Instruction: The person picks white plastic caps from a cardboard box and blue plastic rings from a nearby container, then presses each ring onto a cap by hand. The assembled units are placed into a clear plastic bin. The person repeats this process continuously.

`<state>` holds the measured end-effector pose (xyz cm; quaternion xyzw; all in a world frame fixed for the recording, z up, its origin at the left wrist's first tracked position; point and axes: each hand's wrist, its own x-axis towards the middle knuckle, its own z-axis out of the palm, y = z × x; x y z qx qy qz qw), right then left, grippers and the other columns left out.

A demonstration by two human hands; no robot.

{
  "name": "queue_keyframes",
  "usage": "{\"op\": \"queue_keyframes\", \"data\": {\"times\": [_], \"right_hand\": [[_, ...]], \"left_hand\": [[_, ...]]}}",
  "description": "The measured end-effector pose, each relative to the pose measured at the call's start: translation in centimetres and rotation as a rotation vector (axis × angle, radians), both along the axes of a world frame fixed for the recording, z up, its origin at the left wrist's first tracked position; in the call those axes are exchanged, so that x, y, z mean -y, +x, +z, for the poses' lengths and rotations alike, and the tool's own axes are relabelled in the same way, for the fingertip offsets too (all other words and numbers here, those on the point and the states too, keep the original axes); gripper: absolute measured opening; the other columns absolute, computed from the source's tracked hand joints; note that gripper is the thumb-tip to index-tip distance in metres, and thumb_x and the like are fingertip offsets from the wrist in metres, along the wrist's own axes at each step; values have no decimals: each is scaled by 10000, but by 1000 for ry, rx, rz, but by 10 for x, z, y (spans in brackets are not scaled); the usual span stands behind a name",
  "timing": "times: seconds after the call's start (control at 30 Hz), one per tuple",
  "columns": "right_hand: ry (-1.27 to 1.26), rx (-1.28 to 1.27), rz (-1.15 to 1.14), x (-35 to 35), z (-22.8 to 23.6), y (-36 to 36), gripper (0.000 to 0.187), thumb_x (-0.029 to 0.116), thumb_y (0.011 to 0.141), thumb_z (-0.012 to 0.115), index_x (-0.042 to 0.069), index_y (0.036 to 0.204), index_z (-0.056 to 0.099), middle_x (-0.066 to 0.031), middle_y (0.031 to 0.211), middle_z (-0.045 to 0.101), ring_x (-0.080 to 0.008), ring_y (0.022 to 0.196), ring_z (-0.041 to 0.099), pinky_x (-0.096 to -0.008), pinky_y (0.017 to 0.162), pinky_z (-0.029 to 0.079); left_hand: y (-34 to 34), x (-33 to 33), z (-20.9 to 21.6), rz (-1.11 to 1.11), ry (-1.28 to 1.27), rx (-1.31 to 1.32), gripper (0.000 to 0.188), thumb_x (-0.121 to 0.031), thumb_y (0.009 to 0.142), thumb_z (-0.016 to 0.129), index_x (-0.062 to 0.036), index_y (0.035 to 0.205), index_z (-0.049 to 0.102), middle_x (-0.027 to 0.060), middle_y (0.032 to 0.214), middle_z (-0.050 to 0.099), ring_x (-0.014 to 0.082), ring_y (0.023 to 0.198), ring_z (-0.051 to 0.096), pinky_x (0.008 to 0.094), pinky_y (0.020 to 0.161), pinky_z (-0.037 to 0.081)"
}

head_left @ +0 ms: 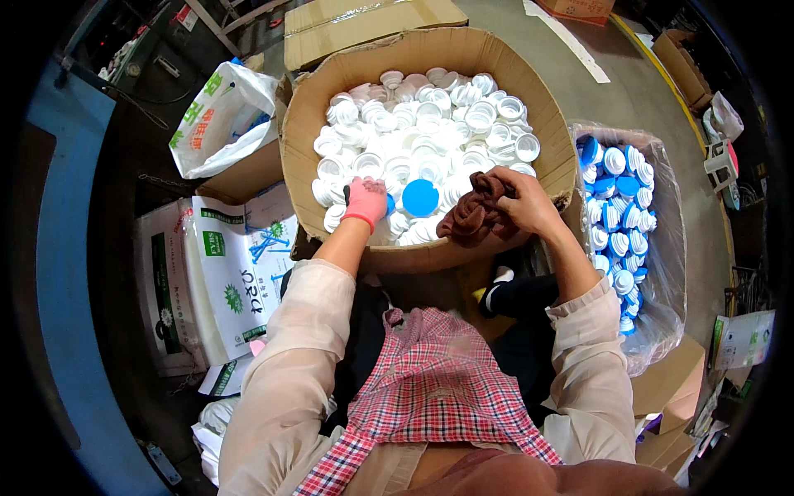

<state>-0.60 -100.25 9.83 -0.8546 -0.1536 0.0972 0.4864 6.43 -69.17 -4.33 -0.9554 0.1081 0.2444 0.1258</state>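
My left hand (365,201), in a pink glove, is closed over the near left part of a big cardboard box (331,78). A small blue piece (390,204) shows right beside its curled fingers; whether they grip it is hidden. White plastic caps (422,124) with ringed sides fill the box. On top of them, between my hands, lies a round blue disc (420,197). My bare right hand (525,202) grips a crumpled brown cloth (477,213), which hangs over the box's near right rim.
To the right, a box lined with clear plastic (666,289) holds many blue-and-white caps (616,211). At the left are a white plastic bag (223,116) and printed white sacks (223,273) with blue pieces (269,244) on them. A flat carton (372,21) lies behind the big box.
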Motion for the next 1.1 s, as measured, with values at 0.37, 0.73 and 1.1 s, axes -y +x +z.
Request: {"op": "queue_keyframes", "data": {"times": [0.37,0.73,1.1], "right_hand": [[-89,303,97,1,10,-8,460,-39,691,555,40,1142,601,-152,1014,571,-325,989,536,-341,926,424],[36,562,6,-66,0,-26,452,-67,739,591,133,1144,604,-161,985,460,-378,914,567,-426,799,494],[-177,830,-84,-95,12,-24,452,65,733,692,146,1173,625,-127,974,499,-312,810,605,-386,655,521]], "left_hand": [[-15,5,48,164,-601,384,355,-253,700,760,-27,938,625,170,960,673,324,945,635,421,826,498],[-42,59,115,610,-2434,-687,422,-210,920,541,62,1242,529,193,1239,587,312,1162,573,420,1000,456],[-56,66,98,17,-1803,-73,376,-329,1018,394,-11,1099,579,80,952,641,204,892,620,337,825,484]]}}
